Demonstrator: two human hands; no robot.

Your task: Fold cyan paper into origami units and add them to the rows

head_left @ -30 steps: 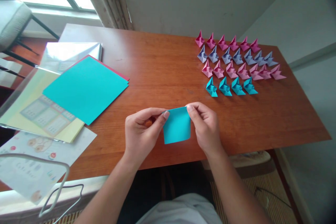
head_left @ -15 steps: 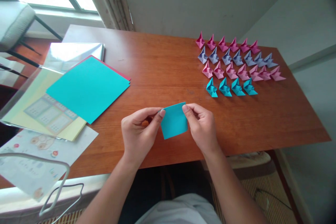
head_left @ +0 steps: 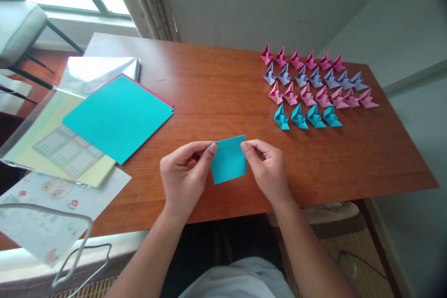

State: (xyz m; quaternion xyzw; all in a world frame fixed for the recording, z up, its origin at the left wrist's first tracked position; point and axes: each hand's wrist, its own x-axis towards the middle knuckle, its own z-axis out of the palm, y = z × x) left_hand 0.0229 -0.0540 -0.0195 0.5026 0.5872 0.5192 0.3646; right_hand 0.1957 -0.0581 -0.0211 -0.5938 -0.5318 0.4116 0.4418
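Observation:
A small turquoise square of paper is held up above the front part of the wooden table, slightly tilted. My left hand pinches its upper left corner between thumb and forefinger. At the upper right corner, my right hand grips it the same way, thumb in front. The fingers behind the paper are partly hidden. Beyond my right hand, turquoise folded paper figures stand in a row. Behind them are rows of light pink figures, lavender figures and dark pink figures.
Left on the table lies a stack of large turquoise sheets with a red one beneath. Under it are a clear sleeve with yellow paper and a printed white sheet. A bent pale metal frame rises at the lower left.
Both hands have shifted very slightly left together with the small turquoise paper. The pinch on both corners is the same, and the folded figures have not moved.

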